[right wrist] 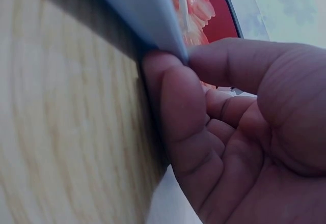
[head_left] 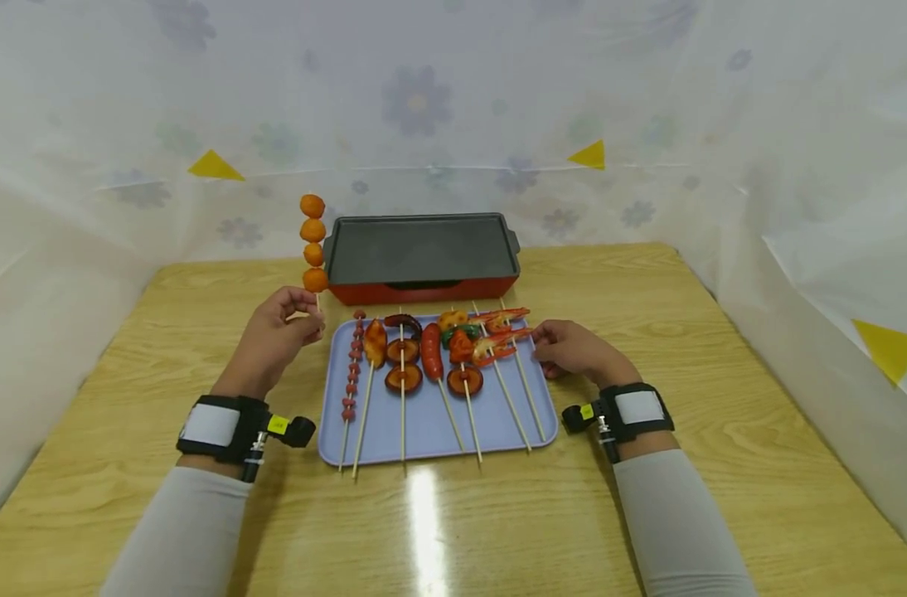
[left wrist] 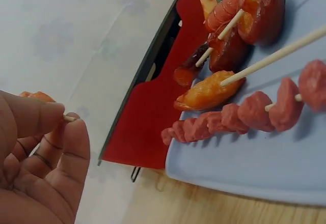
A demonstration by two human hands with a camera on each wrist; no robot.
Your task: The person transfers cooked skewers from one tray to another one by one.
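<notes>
My left hand (head_left: 278,332) pinches the stick of an upright skewer of orange balls (head_left: 313,230), raised left of the grill. In the left wrist view, thumb and fingertips meet on the thin stick. At the other side, my right hand (head_left: 576,348) pinches the right rim of the lavender tray (head_left: 427,431); the right wrist view shows the thumb above and fingers beneath the edge. On the tray lie several skewers: small red pieces (head_left: 354,365), a glazed orange piece (head_left: 375,343), mushroom slices (head_left: 403,378), a sausage (head_left: 431,351), a mixed vegetable skewer (head_left: 461,347) and shrimp-like pieces (head_left: 494,347).
Behind the tray stands a red grill with a dark flat plate (head_left: 424,249). Both sit on a wooden table (head_left: 722,464). A floral curtain (head_left: 416,99) with yellow triangles (head_left: 589,155) hangs around the back and sides.
</notes>
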